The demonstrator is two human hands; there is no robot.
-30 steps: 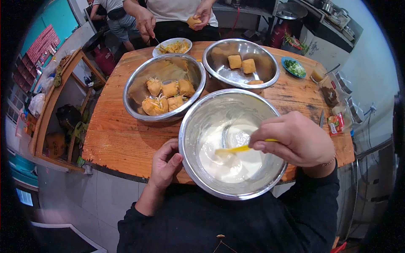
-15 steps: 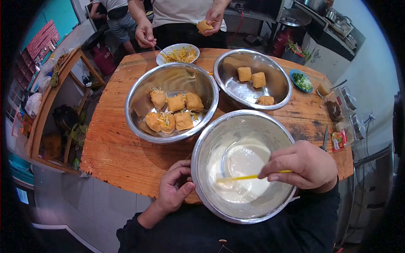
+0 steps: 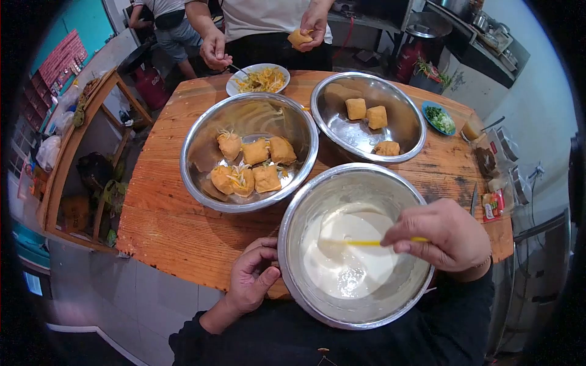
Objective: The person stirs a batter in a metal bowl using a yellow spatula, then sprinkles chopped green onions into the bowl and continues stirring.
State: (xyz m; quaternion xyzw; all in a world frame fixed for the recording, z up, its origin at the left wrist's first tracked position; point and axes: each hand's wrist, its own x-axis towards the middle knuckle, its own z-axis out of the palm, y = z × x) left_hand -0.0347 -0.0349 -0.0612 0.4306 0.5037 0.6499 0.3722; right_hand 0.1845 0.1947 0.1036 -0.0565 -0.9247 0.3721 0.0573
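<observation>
Batter point(image 3: 351, 268) sits in the near steel bowl point(image 3: 342, 190), at the near edge of the bench point(image 3: 159, 226). Right hand point(image 3: 441, 235): grip pinched on a yellow stirrer point(image 3: 364, 243), tip in batter. Change: tip has shifted toward the bowl's far side; stirring judged ongoing. Left hand point(image 3: 250, 277) curls by the bowl's left wall; cannot tell whether it grasps.

Red gas cylinders point(image 3: 147, 86), cooking pots point(image 3: 481, 23) and metal bowls point(image 3: 351, 188) of food point(image 3: 267, 179) show that this is a kitchen.
</observation>
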